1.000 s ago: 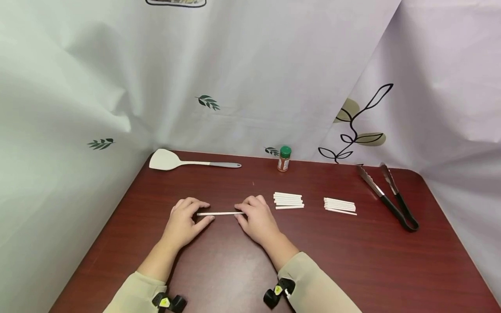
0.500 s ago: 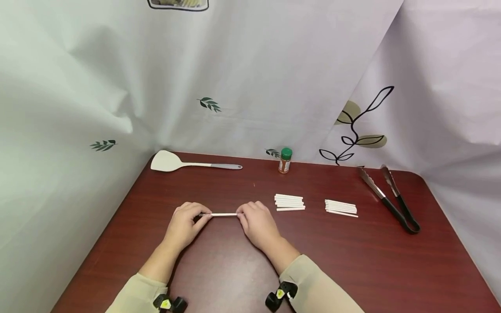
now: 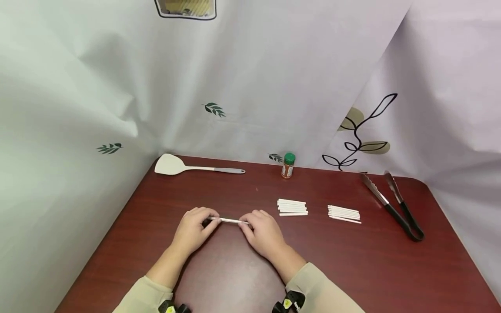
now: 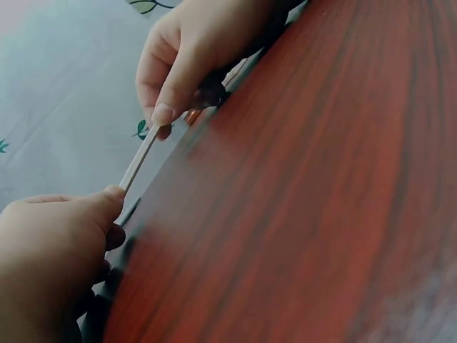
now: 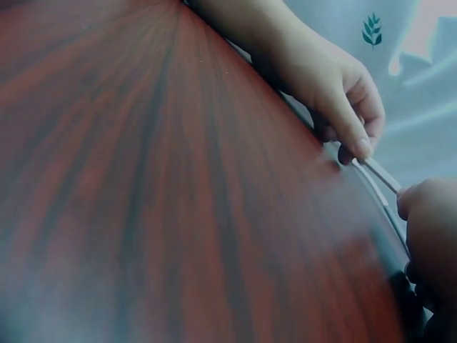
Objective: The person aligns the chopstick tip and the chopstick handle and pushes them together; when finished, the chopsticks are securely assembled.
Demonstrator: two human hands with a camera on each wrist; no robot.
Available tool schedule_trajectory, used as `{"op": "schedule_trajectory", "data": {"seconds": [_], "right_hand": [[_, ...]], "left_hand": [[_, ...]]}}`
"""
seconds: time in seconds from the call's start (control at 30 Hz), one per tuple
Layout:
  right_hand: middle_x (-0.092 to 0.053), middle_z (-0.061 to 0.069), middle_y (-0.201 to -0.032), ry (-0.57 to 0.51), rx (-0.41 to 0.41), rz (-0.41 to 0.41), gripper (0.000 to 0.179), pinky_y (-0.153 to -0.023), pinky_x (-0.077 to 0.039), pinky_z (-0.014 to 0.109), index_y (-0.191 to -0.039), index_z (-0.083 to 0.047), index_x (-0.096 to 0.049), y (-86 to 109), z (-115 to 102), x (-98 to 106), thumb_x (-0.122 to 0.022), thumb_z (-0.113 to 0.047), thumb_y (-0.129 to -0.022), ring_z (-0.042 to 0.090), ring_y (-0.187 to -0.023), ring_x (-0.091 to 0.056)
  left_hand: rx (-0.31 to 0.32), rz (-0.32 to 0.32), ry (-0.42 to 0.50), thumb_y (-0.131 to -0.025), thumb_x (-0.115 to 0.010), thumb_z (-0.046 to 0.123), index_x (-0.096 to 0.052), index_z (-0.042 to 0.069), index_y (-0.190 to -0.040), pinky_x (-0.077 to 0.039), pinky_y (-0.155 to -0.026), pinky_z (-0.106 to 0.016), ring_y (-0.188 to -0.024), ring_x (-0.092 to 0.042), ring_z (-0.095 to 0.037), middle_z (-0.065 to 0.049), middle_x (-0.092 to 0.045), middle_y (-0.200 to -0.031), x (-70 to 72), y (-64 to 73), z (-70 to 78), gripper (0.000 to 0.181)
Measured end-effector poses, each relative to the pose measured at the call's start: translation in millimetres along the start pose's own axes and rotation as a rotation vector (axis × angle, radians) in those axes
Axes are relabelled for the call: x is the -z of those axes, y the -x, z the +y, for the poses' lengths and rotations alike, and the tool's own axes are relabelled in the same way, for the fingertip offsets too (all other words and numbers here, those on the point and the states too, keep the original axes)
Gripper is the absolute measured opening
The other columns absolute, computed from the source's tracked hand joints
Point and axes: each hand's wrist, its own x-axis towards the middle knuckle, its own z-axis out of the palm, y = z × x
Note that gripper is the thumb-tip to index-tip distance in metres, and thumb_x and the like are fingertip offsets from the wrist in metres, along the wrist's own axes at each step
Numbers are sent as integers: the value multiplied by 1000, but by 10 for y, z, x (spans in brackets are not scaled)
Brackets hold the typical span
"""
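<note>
A thin white stick (image 3: 230, 221), like a lollipop stick, stretches between both hands near the middle of the table. My left hand (image 3: 193, 231) pinches its left end between thumb and fingers. At the other end, the thumb and fingers of my right hand (image 3: 265, 234) pinch it too, covering that tip. In the left wrist view the stick (image 4: 138, 163) shows as a straight bare length between the two thumbs. Two groups of similar white sticks lie to the right of my hands, a nearer bundle (image 3: 292, 208) and a farther bundle (image 3: 343, 213).
Along the back edge of the dark red wooden table (image 3: 242, 278) lie a white spatula (image 3: 170, 165) with a grey handle and an upright spice jar (image 3: 288, 166) with a green lid. Black-handled metal tongs (image 3: 393, 206) lie spread at the right. A pale cloth hangs behind.
One second ago my fingers were spread around the stick; both hands have since closed on its ends. The stick now slants slightly down to the right. The head view has shifted a little.
</note>
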Motion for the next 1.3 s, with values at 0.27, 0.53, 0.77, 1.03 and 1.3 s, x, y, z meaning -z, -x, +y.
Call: {"op": "schedule_trajectory", "data": {"seconds": [0.27,0.53,0.77,1.03,1.3], "right_hand": [[-68,-9,-86,-40,35,64,4,-72,-50,32,-96,-19,-79,151,117,136,-78,-22,-98,13,-78,-58],[-59,-11,-77,-75,61,149,6,-67,-45,30,-95,-19,-80,233,288,285,-84,-18,-91,9,-69,-49],[-67,-9,-82,-99,99,175,7,-68,-47,31,-99,-17,-84,306,414,399,-84,-16,-92,13,-75,-56],[-74,-7,-91,-94,72,195,11,-80,-50,32,-98,-16,-83,440,584,578,-86,-14,-87,17,-85,-65],[-73,-8,-91,2,73,190,10,-79,-50,33,-97,-16,-83,513,650,705,-86,-16,-87,18,-86,-64]], "left_hand": [[-52,-40,30,-87,-89,22,-77,22,-94,-52,-80,-43,-84,-64,-12,13,-70,-90,-89,-52,122,15],[-101,-35,85,-89,-86,21,-77,21,-93,-54,-80,-39,-84,-66,-13,11,-70,-89,-254,-158,294,9],[-135,-3,118,-87,-87,19,-77,19,-92,-54,-77,-35,-83,-65,-13,10,-70,-88,-366,-207,429,11],[-150,-20,129,-90,-85,22,-78,20,-93,-54,-78,-31,-84,-65,-12,10,-70,-88,-533,-288,633,8],[-163,-14,124,-90,-86,21,-79,19,-92,-53,-76,-31,-81,-64,-12,10,-69,-86,-641,-325,770,8]]}}
